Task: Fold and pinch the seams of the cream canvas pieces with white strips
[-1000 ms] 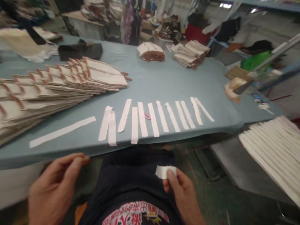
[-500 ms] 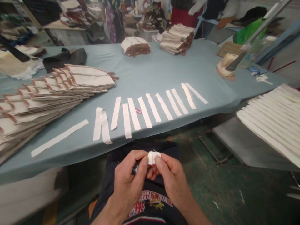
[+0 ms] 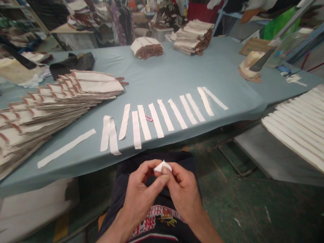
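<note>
Between my fingertips, just above my lap, is a small folded piece of white fabric (image 3: 162,166), pinched into a pointed shape. My left hand (image 3: 144,185) grips its left side, with the thumb stretched across towards the other thumb. On the right side my right hand (image 3: 182,187) presses it with thumb and fingers. Past my hands, several white fabric strips (image 3: 156,120) lie side by side near the front edge of the blue-green table (image 3: 192,72). A pink clip (image 3: 149,118) lies among them.
Overlapping cream fabric pieces with brown edges (image 3: 93,81) cover the table's left side. Two bundles, a smaller one (image 3: 147,47) and a taller one (image 3: 193,37), stand at the back. White layered fabric (image 3: 301,125) rests on a stand at right. An iron-like tool (image 3: 253,65) sits far right.
The white fabric has gone from a flat, squarish fold to a pointed one. My thumbs have come together over it. The view has shifted slightly.
</note>
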{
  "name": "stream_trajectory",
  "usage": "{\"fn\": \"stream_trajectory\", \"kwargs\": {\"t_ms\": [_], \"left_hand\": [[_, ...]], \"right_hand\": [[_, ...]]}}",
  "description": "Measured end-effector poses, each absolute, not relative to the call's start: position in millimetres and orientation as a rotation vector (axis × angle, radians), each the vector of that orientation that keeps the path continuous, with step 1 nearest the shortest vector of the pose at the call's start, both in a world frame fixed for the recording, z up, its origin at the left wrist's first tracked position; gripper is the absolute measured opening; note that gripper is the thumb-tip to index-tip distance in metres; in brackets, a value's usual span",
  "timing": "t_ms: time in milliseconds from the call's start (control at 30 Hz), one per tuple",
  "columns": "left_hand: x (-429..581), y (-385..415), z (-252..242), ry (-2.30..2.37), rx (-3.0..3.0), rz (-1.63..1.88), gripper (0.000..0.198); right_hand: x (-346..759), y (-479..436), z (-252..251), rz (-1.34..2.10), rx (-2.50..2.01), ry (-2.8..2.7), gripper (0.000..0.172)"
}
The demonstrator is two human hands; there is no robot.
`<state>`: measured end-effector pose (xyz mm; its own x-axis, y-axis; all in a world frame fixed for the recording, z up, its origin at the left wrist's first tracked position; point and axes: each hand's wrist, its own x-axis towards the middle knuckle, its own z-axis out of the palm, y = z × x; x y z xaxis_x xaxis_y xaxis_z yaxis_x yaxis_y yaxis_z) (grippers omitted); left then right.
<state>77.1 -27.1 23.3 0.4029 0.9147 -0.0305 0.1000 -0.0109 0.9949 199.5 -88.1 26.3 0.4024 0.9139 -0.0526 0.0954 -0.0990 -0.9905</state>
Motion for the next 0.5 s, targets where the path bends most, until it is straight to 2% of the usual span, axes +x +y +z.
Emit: {"fn": "stream_trajectory", "kwargs": {"t_ms": [167,400,500], "left_hand": [[77.6,-23.5,16.3,0.921,1.275,0.793,0.016],[60.1,-17.7,3.5,0.865,1.635,0.754,0.024],[55.6,-10.7,4.3,0.816,1.67,0.732,0.017]], "right_hand": [[201.0,-87.9,17.7,0.825,-1.558,-1.035,0.026],[203.5,-88.2,13.7,0.975,-1.504,-0.994,0.028],[206.1,-88.1,15.4,1.037,-1.508,-1.008,0.029]]}}
